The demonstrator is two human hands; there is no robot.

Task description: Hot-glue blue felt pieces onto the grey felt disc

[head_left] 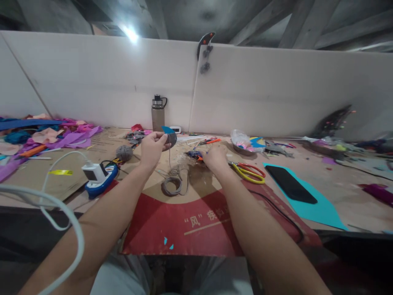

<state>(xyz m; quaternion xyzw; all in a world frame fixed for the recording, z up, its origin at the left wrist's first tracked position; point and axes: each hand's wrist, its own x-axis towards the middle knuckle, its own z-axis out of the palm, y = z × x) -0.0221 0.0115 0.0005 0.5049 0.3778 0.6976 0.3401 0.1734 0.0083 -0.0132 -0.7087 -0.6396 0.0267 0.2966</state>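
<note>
My left hand [155, 149] pinches a dark grey rounded piece [170, 140] with a blue pointed part [167, 130] at its top. A grey cord hangs from that piece down to a loose coil [172, 186] on the table. Over a small cluttered pile [194, 155] at the middle, my right hand [215, 159] has its fingers bent downward; their tips are hidden, so whether they grip anything does not show. Scissors with red and yellow handles [250, 173] lie just right of my right hand.
A bottle [158, 114] stands by the white partition [123, 82]. Purple and pink strips [73, 137] cover the far left. A blue power strip [102, 182] holds a white charger. On the right are a bowl [245, 150] and a black phone [290, 183] on a turquoise sheet [325, 211].
</note>
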